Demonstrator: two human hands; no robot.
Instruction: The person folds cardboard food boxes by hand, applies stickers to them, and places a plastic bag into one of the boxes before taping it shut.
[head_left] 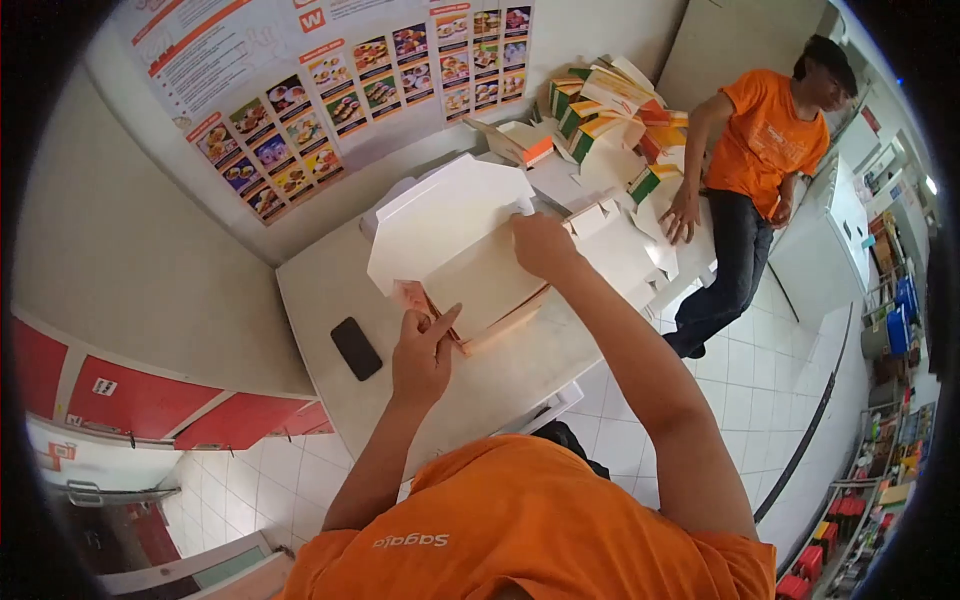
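A white-lined cardboard food box (488, 278) sits on the table in front of me, its lid (450, 208) raised at the back. My left hand (422, 358) is at the box's near left corner, with the wall between its thumb and extended index finger. At the far right corner, my right hand (545, 248) is closed over the upright side, its fingertips partly hidden. Flat unfolded box blanks (618, 248) lie just right of the box, their white insides facing up.
A black phone (356, 349) lies left on the white table (315, 285). Several folded boxes (605, 112) are piled at the back right, near an open box (518, 142). A person in an orange shirt (765, 135) leans a hand on the table's right end. Menu posters cover the wall.
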